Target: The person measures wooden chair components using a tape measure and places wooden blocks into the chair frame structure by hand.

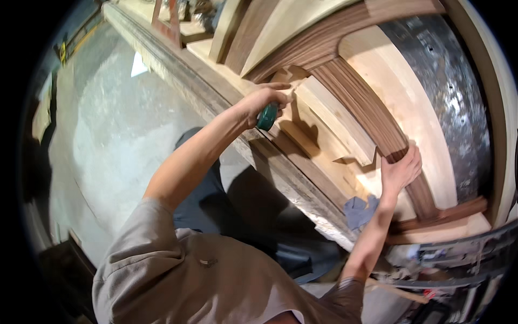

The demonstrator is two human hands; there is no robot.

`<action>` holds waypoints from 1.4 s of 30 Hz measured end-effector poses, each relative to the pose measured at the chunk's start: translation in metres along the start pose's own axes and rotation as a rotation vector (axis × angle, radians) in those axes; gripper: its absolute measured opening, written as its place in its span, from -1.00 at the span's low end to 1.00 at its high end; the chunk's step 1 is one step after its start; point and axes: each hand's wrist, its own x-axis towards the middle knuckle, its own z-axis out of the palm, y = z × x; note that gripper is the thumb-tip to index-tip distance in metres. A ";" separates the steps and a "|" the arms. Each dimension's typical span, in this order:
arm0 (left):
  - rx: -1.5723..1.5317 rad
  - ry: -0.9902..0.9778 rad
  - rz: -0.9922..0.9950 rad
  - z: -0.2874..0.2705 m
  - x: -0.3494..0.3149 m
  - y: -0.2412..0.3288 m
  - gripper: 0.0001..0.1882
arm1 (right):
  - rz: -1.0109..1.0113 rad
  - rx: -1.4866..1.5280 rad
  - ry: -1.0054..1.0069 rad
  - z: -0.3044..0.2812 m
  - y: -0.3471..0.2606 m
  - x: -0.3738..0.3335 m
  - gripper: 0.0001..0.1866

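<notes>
My left hand (265,101) is closed around a dark green rounded object (266,117), perhaps a tool's handle. Its far end is hidden by my fingers, beside the upper end of a pale wood block (334,119). To the right, my right hand (400,168) grips a dark striped wooden rail (364,97) across its width, fingers on the far side and thumb on the near side. This rail meets a dark curved wooden piece (302,46) at its upper end and a dark crosspiece (453,214) at its lower end. Pale boards lie beneath and beyond it.
A grey crumpled cloth (360,211) lies on the workbench (226,108) near its edge. Curved pale and dark boards (253,32) stand at the upper middle. A scuffed shiny dark surface (442,92) is at the right. Concrete floor (113,119) spreads out on the left.
</notes>
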 end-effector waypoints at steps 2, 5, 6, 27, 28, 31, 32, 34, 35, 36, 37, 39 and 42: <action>-0.480 -0.194 -0.142 0.004 0.001 0.003 -0.62 | -0.009 -0.008 -0.007 0.000 -0.001 -0.001 -0.15; -0.919 -0.474 -0.187 -0.012 0.018 0.002 -0.87 | -0.021 -0.052 -0.036 -0.001 -0.004 0.000 -0.13; -0.998 -0.543 -0.249 -0.018 0.022 0.008 -0.84 | -0.029 -0.056 -0.027 0.000 -0.005 0.000 -0.13; -1.146 -0.559 -0.306 -0.009 0.052 0.025 -0.88 | 0.008 -0.107 -0.058 0.004 -0.011 0.000 -0.12; -1.159 -0.553 -0.311 -0.011 0.054 0.026 -0.88 | 0.003 -0.100 -0.055 0.004 -0.012 -0.001 -0.12; -1.147 -0.533 -0.324 -0.011 0.055 0.026 -0.84 | 0.005 -0.094 -0.057 0.003 -0.012 -0.001 -0.13; -1.160 -0.529 -0.317 -0.010 0.054 0.023 -0.84 | 0.008 -0.095 -0.061 0.003 -0.012 0.000 -0.13; -1.141 -0.546 -0.295 -0.009 0.055 0.022 -0.82 | -0.005 -0.069 -0.070 0.002 -0.012 0.001 -0.12; -1.166 -0.525 -0.292 -0.009 0.056 0.021 -0.82 | -0.012 -0.056 -0.075 0.002 -0.011 0.004 -0.12; -1.179 -0.503 -0.297 -0.007 0.055 0.022 -0.82 | -0.031 -0.058 -0.048 0.003 -0.010 0.002 -0.14; -1.191 -0.481 -0.300 -0.006 0.054 0.023 -0.82 | -0.040 -0.062 -0.034 0.004 -0.007 0.004 -0.15; -1.138 -0.456 -0.270 -0.004 0.055 0.027 -0.82 | -0.049 -0.063 -0.010 0.006 -0.004 0.006 -0.17; -1.105 -0.424 -0.283 -0.010 0.051 0.031 -0.60 | -0.030 -0.026 0.010 0.004 -0.012 0.009 -0.20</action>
